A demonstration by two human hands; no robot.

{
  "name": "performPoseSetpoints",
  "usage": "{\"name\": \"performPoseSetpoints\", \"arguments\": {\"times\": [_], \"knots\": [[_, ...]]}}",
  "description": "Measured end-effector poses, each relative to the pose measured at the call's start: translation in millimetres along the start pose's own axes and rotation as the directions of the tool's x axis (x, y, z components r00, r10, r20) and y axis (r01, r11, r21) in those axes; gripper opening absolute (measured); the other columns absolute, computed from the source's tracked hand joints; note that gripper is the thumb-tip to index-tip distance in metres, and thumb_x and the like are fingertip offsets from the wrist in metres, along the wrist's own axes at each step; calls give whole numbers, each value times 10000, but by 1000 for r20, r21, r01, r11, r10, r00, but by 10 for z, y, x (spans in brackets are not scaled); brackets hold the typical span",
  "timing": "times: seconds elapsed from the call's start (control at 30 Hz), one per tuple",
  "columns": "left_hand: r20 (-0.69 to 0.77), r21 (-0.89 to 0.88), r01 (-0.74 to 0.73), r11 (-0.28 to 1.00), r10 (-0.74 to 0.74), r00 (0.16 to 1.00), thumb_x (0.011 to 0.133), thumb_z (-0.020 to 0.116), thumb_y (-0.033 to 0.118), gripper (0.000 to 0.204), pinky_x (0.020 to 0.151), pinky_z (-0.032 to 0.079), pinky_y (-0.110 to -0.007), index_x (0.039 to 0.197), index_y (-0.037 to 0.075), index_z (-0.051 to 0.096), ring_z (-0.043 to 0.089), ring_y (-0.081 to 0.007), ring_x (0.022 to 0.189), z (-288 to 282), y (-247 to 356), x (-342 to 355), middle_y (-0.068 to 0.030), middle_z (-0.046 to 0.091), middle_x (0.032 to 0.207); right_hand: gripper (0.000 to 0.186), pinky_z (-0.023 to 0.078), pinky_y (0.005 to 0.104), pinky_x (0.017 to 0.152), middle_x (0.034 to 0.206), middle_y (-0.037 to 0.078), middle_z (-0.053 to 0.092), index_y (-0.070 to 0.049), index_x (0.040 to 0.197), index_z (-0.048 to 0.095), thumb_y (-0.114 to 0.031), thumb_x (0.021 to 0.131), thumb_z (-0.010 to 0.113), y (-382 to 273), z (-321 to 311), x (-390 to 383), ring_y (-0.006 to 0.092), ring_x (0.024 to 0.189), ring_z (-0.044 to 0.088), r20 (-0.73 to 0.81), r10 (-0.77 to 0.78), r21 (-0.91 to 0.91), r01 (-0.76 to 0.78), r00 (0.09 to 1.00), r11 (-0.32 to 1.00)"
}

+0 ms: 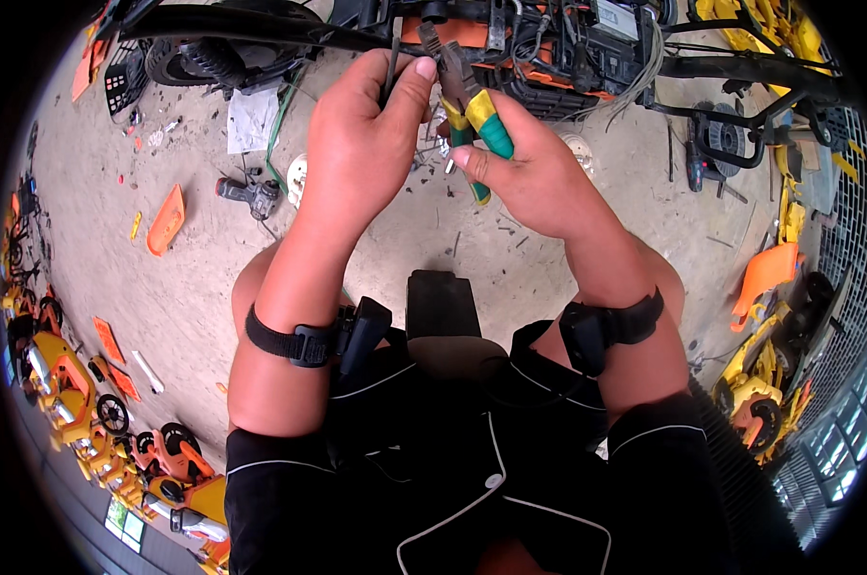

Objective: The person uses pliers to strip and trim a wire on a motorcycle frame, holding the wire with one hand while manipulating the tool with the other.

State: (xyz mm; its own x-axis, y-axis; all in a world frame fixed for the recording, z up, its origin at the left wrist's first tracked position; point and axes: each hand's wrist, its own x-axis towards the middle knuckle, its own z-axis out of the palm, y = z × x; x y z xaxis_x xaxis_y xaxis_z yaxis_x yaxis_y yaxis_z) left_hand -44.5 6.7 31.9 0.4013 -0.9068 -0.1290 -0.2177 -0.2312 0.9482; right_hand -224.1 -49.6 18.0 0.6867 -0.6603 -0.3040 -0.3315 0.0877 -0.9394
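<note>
My right hand is closed around the handles of pliers with yellow and green grips. Their metal jaws stand apart and point up and left, close to the fingertips of my left hand. That hand is pinched closed on a thin dark rod or cable, which runs upward between thumb and fingers. Its far end is lost against the dark machinery. Just beyond both hands lies an opened vehicle body with wires, black parts and orange panels.
Cordless power tools lie on the floor at left and right. An orange panel and white paper are to the left. Small debris dots the concrete. Yellow and orange scooters line the lower left; another orange panel stands right.
</note>
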Motion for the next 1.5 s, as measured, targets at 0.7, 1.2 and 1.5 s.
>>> {"name": "performPoseSetpoints", "arguments": {"times": [0.7,1.2,1.5], "knots": [[-10,15,3,1000,-3,1000,1053,624,254,253,646,424,-227,1041,12,695,498,-55,722,8,-12,15,29,574,774,529,502,333,907,1191,73,640,-84,1466,457,-142,990,680,19,73,30,169,1041,601,-78,-17,-175,3,997,984],[12,-179,-44,983,47,999,1049,632,216,214,660,407,-217,1082,9,674,477,-53,736,-43,63,-45,36,577,809,583,528,316,847,1081,40,647,-56,1405,474,-172,924,783,-82,73,56,142,978,622,-7,-29,96,29,1000,995],[41,-261,38,965,-28,999,1047,633,234,210,625,378,-216,1044,28,673,456,-45,696,-100,94,-72,43,560,774,396,532,409,751,933,142,698,-68,1240,568,-221,922,748,-102,201,82,293,843,695,-259,-84,-174,39,962,984]]}}
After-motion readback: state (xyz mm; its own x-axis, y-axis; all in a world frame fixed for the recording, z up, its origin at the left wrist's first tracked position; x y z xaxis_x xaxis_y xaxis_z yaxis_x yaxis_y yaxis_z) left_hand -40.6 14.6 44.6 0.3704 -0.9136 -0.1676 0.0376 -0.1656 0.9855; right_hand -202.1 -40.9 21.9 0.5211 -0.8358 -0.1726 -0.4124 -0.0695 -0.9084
